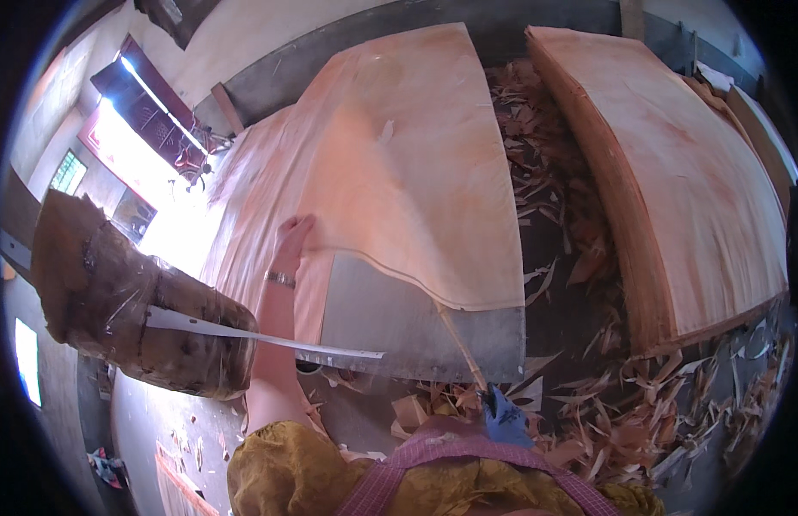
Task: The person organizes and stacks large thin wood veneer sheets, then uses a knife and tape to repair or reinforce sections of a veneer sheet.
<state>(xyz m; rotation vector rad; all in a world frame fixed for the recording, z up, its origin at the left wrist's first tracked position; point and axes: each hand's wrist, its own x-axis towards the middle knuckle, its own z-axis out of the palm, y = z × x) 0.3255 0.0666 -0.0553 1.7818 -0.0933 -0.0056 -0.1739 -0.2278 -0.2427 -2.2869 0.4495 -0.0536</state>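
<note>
A thin, pale orange sheet [390, 232], like wood veneer, spreads over a broad low stack of similar sheets [451, 103] and is smeared by motion. My left hand [296, 234], with a bracelet at the wrist, closes on the sheet's near left edge. A slim light stick [457, 337] runs from the sheet's near edge down toward my body. At its lower end is my right hand [505, 418], seemingly in a blue glove or cloth, closed round the stick; its separate fingers do not show. Below the sheet's near edge lies a grey surface [399, 318].
A second thick stack of sheets [674, 189] stands at the right. Torn veneer scraps [623, 421] litter the floor. At the left, a brown taped bundle [150, 301] juts in close, a white strip [261, 335] crossing it over my left forearm. A bright doorway [137, 155] lies beyond.
</note>
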